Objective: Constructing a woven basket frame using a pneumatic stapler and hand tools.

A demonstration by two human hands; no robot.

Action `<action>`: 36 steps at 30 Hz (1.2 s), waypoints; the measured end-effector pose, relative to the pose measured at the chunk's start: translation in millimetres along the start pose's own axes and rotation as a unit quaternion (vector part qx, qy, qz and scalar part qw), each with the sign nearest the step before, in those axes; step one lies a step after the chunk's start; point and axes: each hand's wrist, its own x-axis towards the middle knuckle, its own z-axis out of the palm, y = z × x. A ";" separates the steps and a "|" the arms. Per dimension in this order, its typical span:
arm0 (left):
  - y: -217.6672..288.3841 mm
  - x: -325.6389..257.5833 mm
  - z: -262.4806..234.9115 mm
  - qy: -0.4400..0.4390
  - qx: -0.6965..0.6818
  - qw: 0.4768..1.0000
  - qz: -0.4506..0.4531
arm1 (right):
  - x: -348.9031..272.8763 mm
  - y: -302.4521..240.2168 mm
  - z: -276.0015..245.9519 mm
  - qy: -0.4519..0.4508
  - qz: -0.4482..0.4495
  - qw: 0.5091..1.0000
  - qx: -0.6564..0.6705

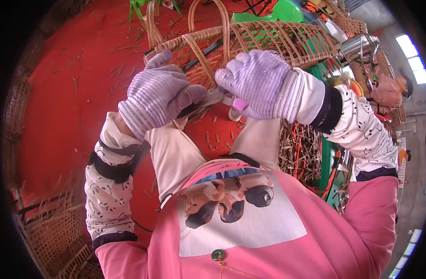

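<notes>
one basket (269, 39), two gloved hands. left hand (157, 97) grips dark cutters (201, 104); right hand (262, 83) pinches a cane strip (224, 28)

The wicker basket (250, 39) is blocking the way ahead of both hands, its arched handle (217, 28) rising between them. Red floor (69, 102) is lying open on the left (only scattered cane scraps), while cane bundles (299, 151) are crowding the right.

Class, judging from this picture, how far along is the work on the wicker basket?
Done: the wicker basket has woven walls, a braided rim and a hoop handle. In hand: the left hand and right hand, gloved, work a metal cutter at its edge. Left: loose cane ends probably remain; offcuts litter the red floor.
</notes>
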 end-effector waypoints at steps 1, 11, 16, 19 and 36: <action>-4.4 0.4 1.8 0.000 -0.002 1.000 -0.002 | 2.9 2.4 1.5 0.001 0.002 1.000 0.000; -3.9 -15.1 -20.4 0.167 -0.041 0.985 -0.032 | -14.2 8.9 -4.5 0.135 -0.042 0.990 -0.019; -22.2 -24.4 -28.0 0.264 -0.032 0.952 -0.153 | -91.7 19.9 2.9 0.243 0.110 0.964 -0.001; -11.6 0.0 -38.6 0.190 0.203 0.960 -0.042 | -169.5 31.1 34.0 0.197 0.299 0.934 -0.001; -73.3 31.1 -42.4 -0.005 -0.315 0.909 -0.271 | -442.4 -18.7 155.5 -0.219 0.782 0.584 0.005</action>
